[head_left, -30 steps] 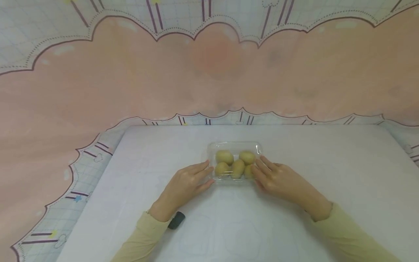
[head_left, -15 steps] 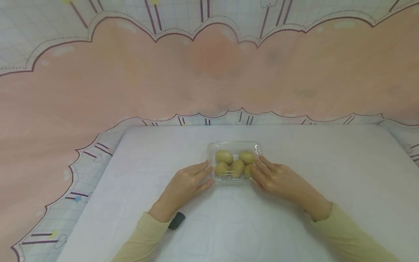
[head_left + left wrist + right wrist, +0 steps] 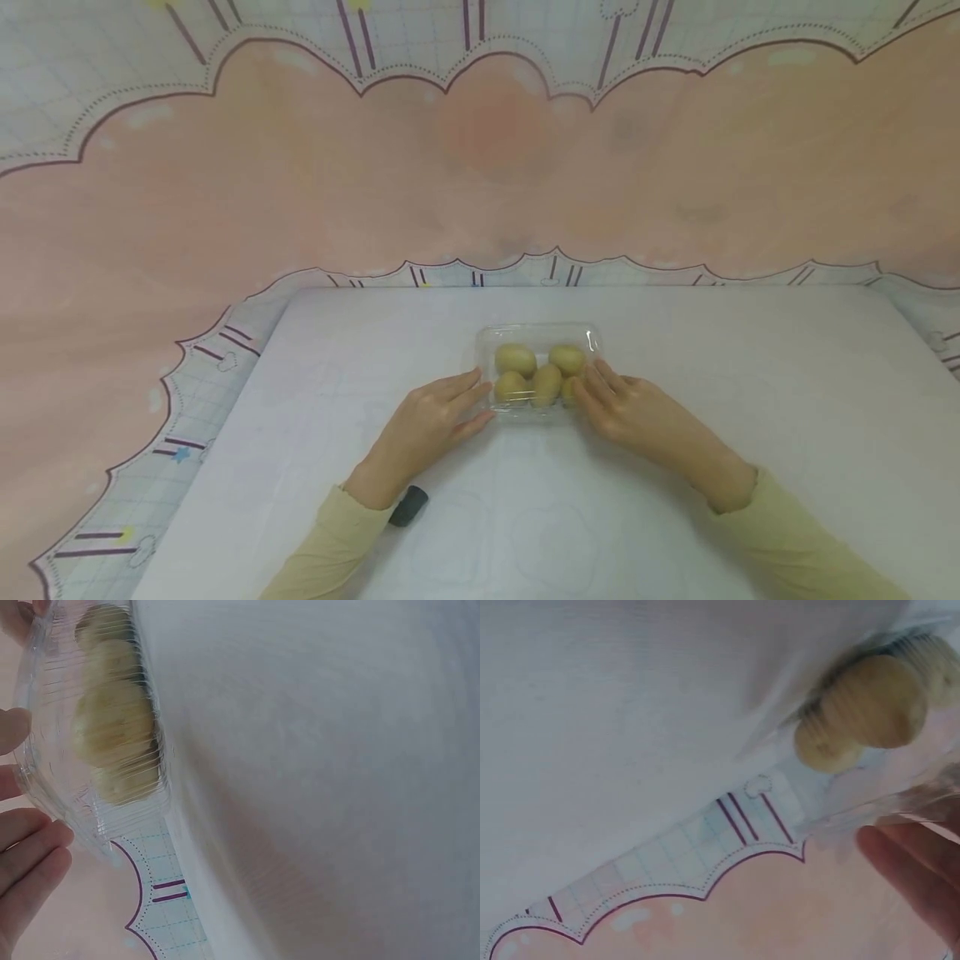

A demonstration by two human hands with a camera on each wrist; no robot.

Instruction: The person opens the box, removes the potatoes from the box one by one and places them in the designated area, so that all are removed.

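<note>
A clear plastic food box (image 3: pixel 540 331) lies near the middle of the white table and holds several yellowish oval pieces that look like potatoes (image 3: pixel 514 360). My left hand (image 3: pixel 427 425) grips the box's left side, its thumb by the near corner and its fingers along the edge. My right hand (image 3: pixel 637 417) holds the right side, with fingertips over the near right corner, partly hiding one potato. Ribbed side walls of the box (image 3: pixel 146 712) show in the left wrist view. In the right wrist view, potatoes (image 3: pixel 885 701) appear through the plastic, above my fingers (image 3: pixel 907 870).
The white table (image 3: pixel 750 358) spreads out around the box. Beyond its far edge hangs a peach cloth (image 3: pixel 375 175) with scalloped, striped borders. A short dark cylinder (image 3: pixel 408 507) shows beside my left cuff.
The box and potatoes stay in nearly the same place. My right fingers shift slightly against the box's right side; the left hand barely moves.
</note>
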